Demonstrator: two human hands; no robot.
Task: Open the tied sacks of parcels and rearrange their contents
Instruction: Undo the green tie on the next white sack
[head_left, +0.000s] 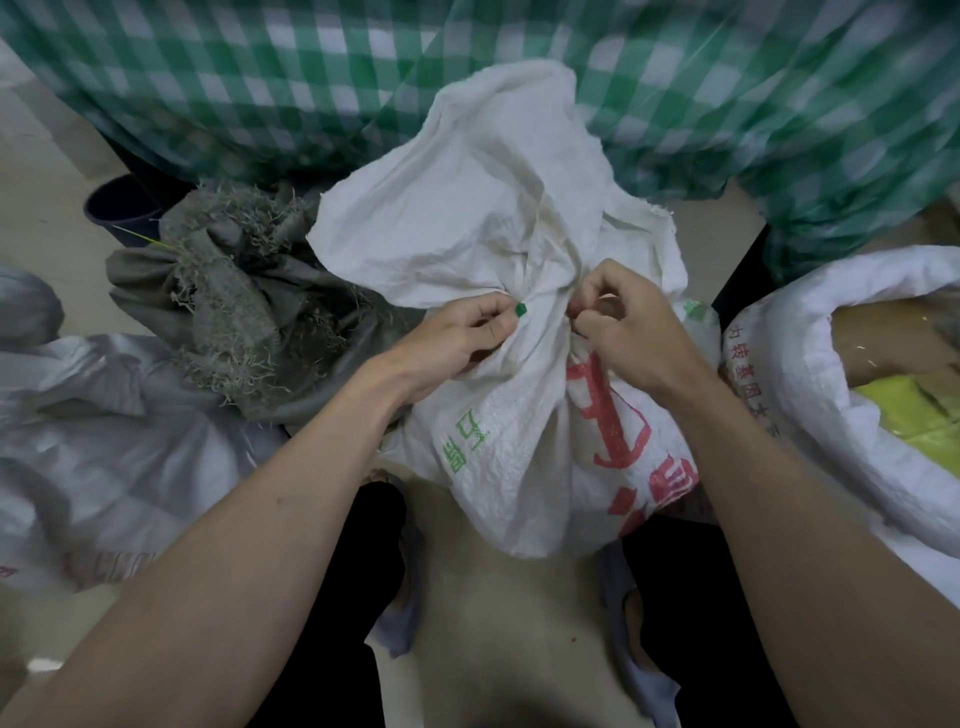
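Observation:
A white woven sack (509, 441) with red and green print stands in front of me, its neck gathered tight at the middle and its loose top (483, 208) flaring above. My left hand (457, 338) pinches the gathered neck from the left, next to a small green tie end (521, 310). From the right, my right hand (628, 327) grips the same neck with curled fingers. The tie itself is mostly hidden between my hands.
A frayed grey sack (234, 306) lies to the left, with a pale plastic sack (104, 431) nearer me. On the right stands an open white sack (810, 374) showing yellow and brown parcels. Green checked bags (260, 88) fill the back. A dark bucket (122, 208) is at far left.

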